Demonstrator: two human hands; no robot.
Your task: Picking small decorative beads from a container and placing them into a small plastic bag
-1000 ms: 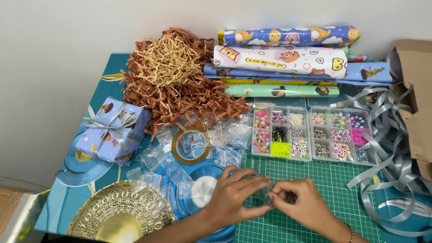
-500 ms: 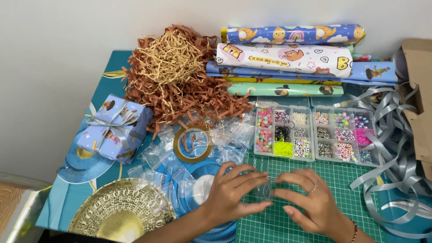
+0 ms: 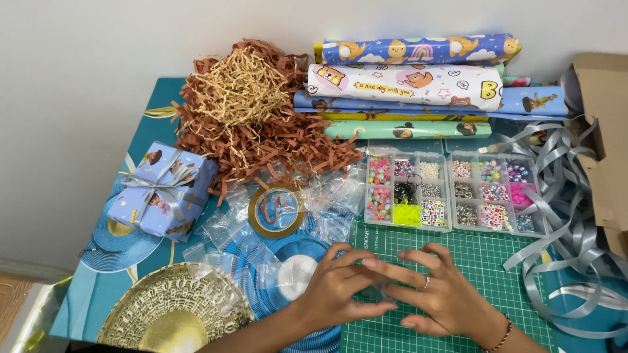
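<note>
A green gridded cutting mat (image 3: 497,261) lies on the teal tabletop (image 3: 140,108). Shredded paper (image 3: 248,111) is rust brown with a tan heap on top. The wrapped box (image 3: 160,189) is light blue with cartoon figures and silver ribbon. Bead trays (image 3: 454,193) hold pink, neon yellow, white and black. The round plate (image 3: 170,314) is gold.

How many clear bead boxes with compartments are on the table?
2. The left bead box sits at the green cutting mat's top edge, beyond the hands; the right bead box lies beside it, next to the silver ribbon. None looks hidden.
</note>
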